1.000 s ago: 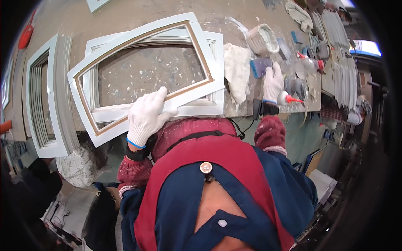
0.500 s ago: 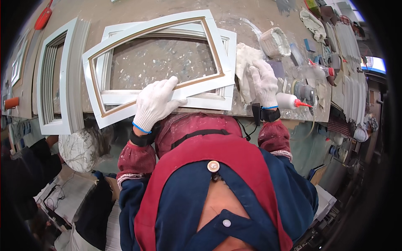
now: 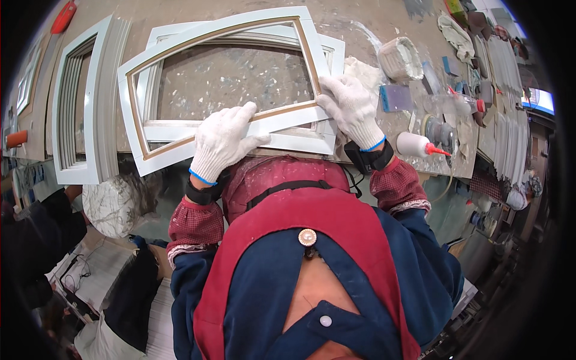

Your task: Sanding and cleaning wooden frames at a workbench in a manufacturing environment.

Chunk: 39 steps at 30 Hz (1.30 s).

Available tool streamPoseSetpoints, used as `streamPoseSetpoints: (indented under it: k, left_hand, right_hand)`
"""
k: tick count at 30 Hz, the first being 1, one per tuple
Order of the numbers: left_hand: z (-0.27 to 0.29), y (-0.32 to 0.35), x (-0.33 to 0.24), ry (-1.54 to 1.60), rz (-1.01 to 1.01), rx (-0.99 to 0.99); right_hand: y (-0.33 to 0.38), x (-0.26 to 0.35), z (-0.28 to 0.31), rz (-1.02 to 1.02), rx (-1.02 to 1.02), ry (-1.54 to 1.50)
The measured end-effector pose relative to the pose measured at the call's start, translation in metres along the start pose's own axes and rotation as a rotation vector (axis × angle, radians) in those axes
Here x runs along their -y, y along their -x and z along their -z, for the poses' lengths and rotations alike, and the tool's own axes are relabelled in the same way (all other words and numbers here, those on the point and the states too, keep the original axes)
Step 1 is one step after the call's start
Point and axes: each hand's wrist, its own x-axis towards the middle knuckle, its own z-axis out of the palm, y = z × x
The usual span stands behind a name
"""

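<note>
At the far left a white panelled frame (image 3: 84, 108) lies on the grey, paint-spattered counter (image 3: 240, 78), apart from both hands. Next to it, in the middle, a white frame with a thin brown inner edge (image 3: 135, 114) rests tilted on top of another white frame (image 3: 300, 143) near the front edge of the counter. The left hand (image 3: 221, 144), in a white knitted glove, lies on the lower rail of the top frame, with the fingers (image 3: 240, 117) together and curled over its inner edge. The right hand (image 3: 351, 108), also gloved, presses on the lower right corner of the same frame, with its fingers (image 3: 336, 89) slightly apart and flat. Just to the right stand a white round tub (image 3: 401, 59), a blue sanding block (image 3: 396, 97) and a white squeeze bottle with a red tip (image 3: 420, 146).
</note>
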Motion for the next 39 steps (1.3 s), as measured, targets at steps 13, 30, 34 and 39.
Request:
streamPoseSetpoints:
  k: [13,30,34,39]
  left_hand:
    - [0.003,-0.002,0.001,0.038,0.0,0.053]
    - [0.008,-0.008,-0.002,0.07,0.062,0.094]
    - [0.011,-0.005,-0.002,0.111,0.129,0.192]
    - [0.014,-0.007,-0.004,0.107,0.179,0.248]
  right_hand:
    - [-0.014,0.007,-0.016,-0.123,-0.031,0.098]
    - [-0.021,0.015,-0.032,-0.406,-0.114,-0.175]
    - [-0.007,0.02,-0.027,-0.276,-0.147,-0.044]
    - [0.019,0.015,-0.01,-0.43,-0.042,-0.33]
